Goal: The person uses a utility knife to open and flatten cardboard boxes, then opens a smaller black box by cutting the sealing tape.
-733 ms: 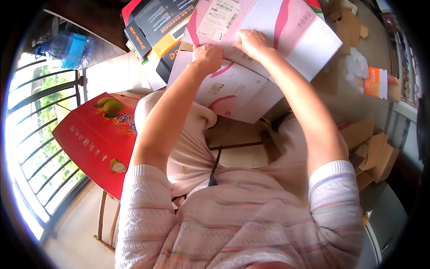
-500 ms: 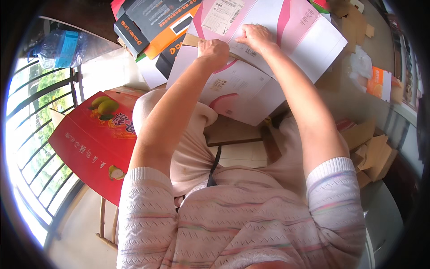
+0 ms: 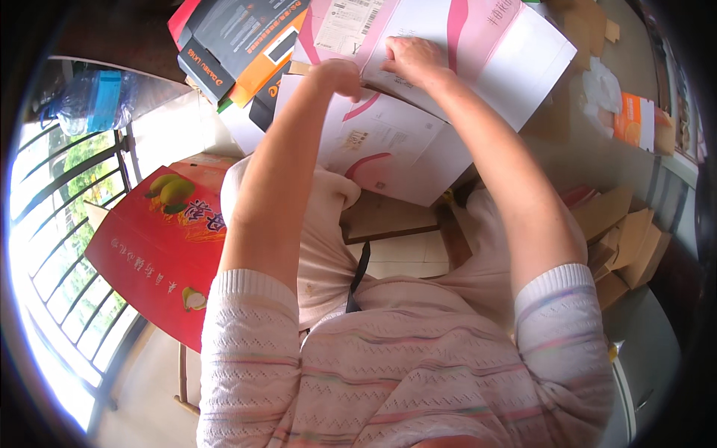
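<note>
The pink-and-white cardboard box (image 3: pixel 407 123) spread across the top centre of the frame, both hands at or near the crease between its panels. The left forearm (image 3: pixel 287 164) rose steeply through the left of centre; the right forearm (image 3: pixel 497 145) slanted inward from the lower right. The right hand (image 3: pixel 417 60) lay on the upper panel, fingers bent; the left hand (image 3: pixel 340 77) turned down at the wrist, its fingers mostly hidden. Whether either gripped the cardboard could not be told. A white shipping label (image 3: pixel 347 26) showed just above the left hand.
</note>
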`<act>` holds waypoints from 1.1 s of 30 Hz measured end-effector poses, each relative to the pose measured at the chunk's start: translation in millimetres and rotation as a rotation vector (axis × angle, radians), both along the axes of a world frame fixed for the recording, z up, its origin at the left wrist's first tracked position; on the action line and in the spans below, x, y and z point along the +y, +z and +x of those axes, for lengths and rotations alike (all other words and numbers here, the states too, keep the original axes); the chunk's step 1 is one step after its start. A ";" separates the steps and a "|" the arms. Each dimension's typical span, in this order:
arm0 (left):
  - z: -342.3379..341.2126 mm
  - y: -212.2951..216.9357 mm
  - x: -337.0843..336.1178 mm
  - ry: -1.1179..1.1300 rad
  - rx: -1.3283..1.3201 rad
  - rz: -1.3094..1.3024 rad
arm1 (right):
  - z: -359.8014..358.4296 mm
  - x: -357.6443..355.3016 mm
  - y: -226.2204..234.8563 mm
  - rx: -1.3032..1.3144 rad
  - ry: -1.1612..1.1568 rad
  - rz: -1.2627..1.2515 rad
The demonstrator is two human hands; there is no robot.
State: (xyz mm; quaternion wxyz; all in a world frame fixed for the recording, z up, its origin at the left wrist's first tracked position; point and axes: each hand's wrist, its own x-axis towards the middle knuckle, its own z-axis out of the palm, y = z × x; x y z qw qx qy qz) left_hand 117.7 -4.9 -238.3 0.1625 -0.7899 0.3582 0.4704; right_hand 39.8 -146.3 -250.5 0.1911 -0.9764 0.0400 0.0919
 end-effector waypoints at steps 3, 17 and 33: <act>19.2 7.3 -7.9 -0.154 0.149 -0.042 | 1.1 -7.8 -0.7 0.097 -0.021 0.104; -45.4 38.4 16.3 0.065 0.246 -0.101 | -19.5 -4.9 -3.2 0.035 -0.018 0.143; -68.6 47.6 23.4 0.135 0.155 0.094 | -67.0 0.3 14.1 -0.212 0.068 0.121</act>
